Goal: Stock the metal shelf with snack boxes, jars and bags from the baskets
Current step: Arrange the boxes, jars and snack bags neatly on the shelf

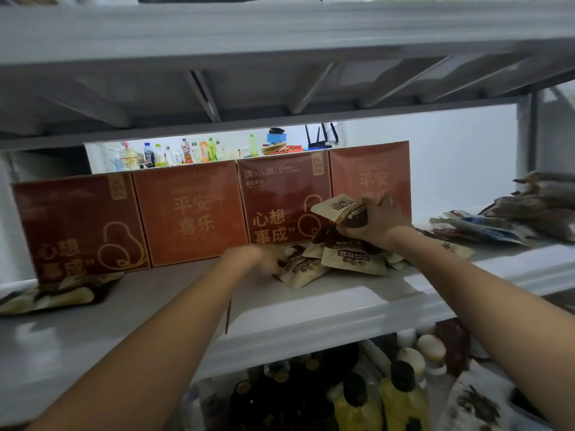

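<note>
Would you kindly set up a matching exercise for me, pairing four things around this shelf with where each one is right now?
Column A
1. red boxes
2. lifted snack bag
3. yellow bottles
4. dark packets

Column B
a. one level down, below the arms
b. standing in a row at the back of the metal shelf
c. heaped at the far right
d. gripped in the right hand

Pairs: 1-b, 2-d, 3-a, 4-c
</note>
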